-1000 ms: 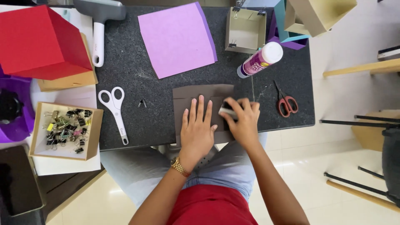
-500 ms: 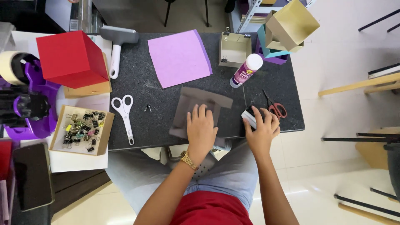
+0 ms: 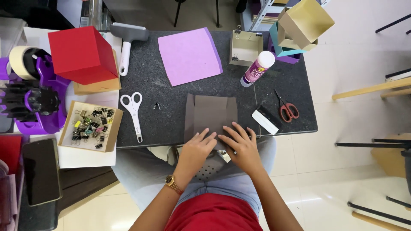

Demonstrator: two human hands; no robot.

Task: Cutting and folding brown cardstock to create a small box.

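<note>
A grey-brown sheet of card [image 3: 212,113] with folded side flaps lies at the front edge of the dark speckled table [image 3: 171,94]. My left hand [image 3: 195,152] and my right hand [image 3: 240,145] rest side by side on the card's near edge, fingers spread and pressing down; neither grips it. A watch sits on my left wrist. A small white and black scraper [image 3: 266,119] lies on the table just right of the card, apart from my right hand.
White scissors [image 3: 133,110], a purple paper sheet [image 3: 189,55], a glue stick [image 3: 257,68], red scissors [image 3: 286,108], a hand roller [image 3: 126,45], a red box [image 3: 81,54], a tray of binder clips [image 3: 90,126], a tape dispenser [image 3: 32,85], open card boxes [image 3: 305,21] and a phone [image 3: 40,171].
My right hand has set the scraper down to the right and come back to the card. Both hands now press its near edge. The camera has tilted.
</note>
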